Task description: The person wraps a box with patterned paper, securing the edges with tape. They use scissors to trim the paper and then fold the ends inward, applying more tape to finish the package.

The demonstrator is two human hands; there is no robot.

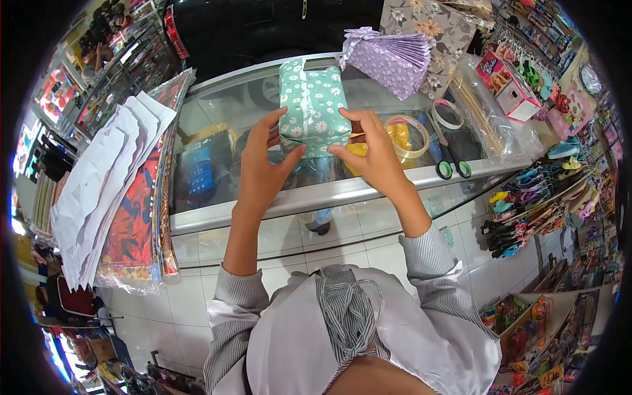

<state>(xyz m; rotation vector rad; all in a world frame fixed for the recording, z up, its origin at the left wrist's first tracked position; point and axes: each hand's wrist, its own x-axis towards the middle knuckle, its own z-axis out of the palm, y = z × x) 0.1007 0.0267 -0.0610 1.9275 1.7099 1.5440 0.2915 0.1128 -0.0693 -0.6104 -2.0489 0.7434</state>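
A box wrapped in green daisy-print paper point(322, 118) is between my two hands over the glass counter, with a paper seam running along its upper face. My left hand point(266, 155) grips its left side, the thumb at the lower near corner. On the other side, my right hand point(368, 148) has its fingers along the right edge and its thumb near the bottom corner. The box's underside is hidden. To the right of my right hand lie a roll of clear tape point(409, 153) and scissors point(449, 148) with black and green handles.
A pleated purple floral paper piece point(395, 62) lies behind the box, beside grey floral wrapping paper point(428, 33). White paper sheets point(99, 178) cover patterned sheets at the left. A second tape roll point(448, 113), wooden sticks point(475, 99) and a pink box point(507, 85) are at the right.
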